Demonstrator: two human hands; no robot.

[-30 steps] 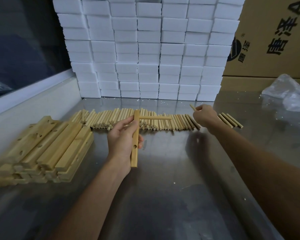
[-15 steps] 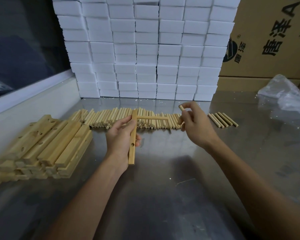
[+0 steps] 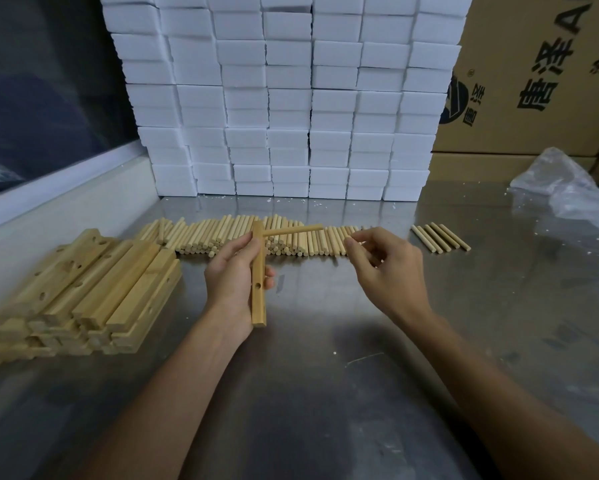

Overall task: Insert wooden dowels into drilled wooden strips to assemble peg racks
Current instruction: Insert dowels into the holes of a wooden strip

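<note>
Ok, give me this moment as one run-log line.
left hand: grips strip | strip: one dowel in top hole, lower hole empty | right hand: pinches something, dowel unclear | table: dowel row, strip stack

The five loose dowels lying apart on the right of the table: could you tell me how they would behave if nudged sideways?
The loose dowels look round and smooth, and the metal table is shiny, so they would probably roll readily. They seem thin and short, likely light and stiff. Lying side by side, one would probably bump its neighbours.
</note>
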